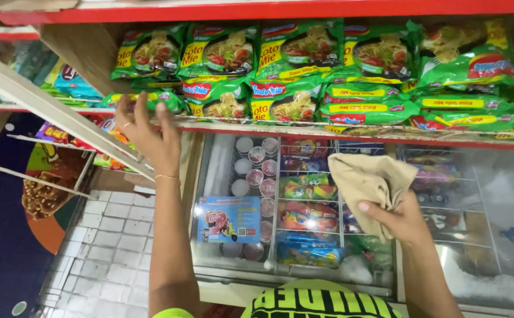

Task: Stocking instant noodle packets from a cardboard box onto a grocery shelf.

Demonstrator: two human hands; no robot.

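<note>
At the left, the left hand (147, 134) reaches up with fingers spread, fingertips touching a green noodle packet (151, 99) at the left end of the shelf edge (351, 131). More noodle packets (304, 70) are stacked along the shelf to the right. Below, the glass freezer lid (304, 235) shows ice creams in wire baskets. At the right, the right hand (401, 221) pinches a bunched tan cloth (370, 176) just above the glass. Wiping would likely go best with the cloth flattened and the packet steadied.
</note>
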